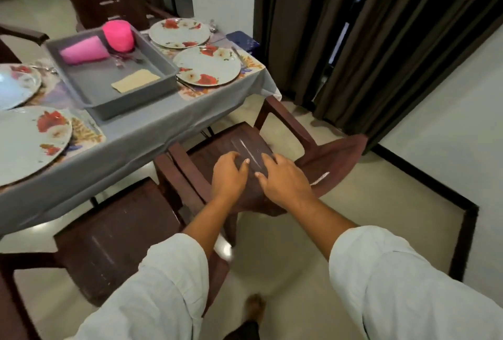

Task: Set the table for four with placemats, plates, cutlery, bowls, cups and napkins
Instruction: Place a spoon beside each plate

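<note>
The step in hand is a side job: shifting a chair (334, 160) at the desk (152, 127), probably to reach the settings. The left hand (228, 173) and right hand (283, 181) both grip the chair's backrest, fingers curled over its top edge and thumbs on the near side.

4 floral plates (206, 66) already sit on placemats (253, 63). Pink cups (118, 34), a beige napkin (134, 81) and some cutlery (125, 60) wait in the grey tray (109, 100) on the desk. Next, I judge, the hands must let go and take cups from the tray.
</note>
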